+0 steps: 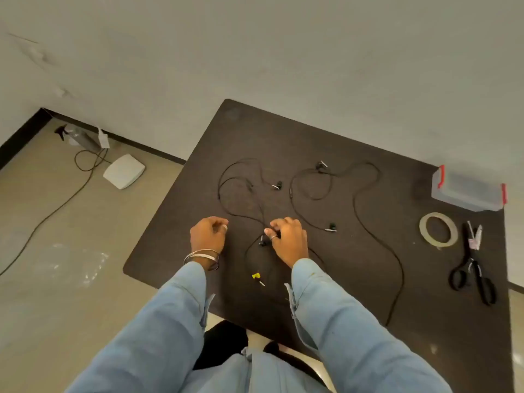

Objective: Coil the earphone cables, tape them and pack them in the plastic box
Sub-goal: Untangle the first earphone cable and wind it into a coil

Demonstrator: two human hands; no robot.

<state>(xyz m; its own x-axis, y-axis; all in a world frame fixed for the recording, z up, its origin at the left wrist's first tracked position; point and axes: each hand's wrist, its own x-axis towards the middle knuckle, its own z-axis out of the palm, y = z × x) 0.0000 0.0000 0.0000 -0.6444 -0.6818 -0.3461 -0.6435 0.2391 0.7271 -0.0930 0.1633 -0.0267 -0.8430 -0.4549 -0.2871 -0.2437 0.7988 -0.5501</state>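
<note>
1. My right hand (287, 236) is curled with fingertips pressed together on a black earphone cable (241, 194) near its earbud (262, 241); it looks like a pinch on the wire, though the exact contact is hidden by the knuckles.
2. My left hand (208, 234) is loosely fisted just left of that pinch; whether it holds any wire, I cannot tell.
3. Risk: the held cable loops away beyond the pinch and crosses itself. Pulling to start a coil could drag those loops into a knot.
4. Risk: the second earphone cable (377, 231) sprawls right of the pinch, one bud (331, 227) close by. The two leads may snag and lift together.
5. Risk: the yellow-tagged jack plug (257, 278) lies nearer me, below the pinch; a sleeve could sweep it off the table (312, 140) edge.
6. Far right of the grip: tape roll (438, 230), black scissors (473, 275) beside it, and beyond them the closed plastic box (469, 191) with red latches. All well apart, reach unobstructed except for the second cable lying between.
7. Nothing coiled, taped or packed yet, by my reading.
</note>
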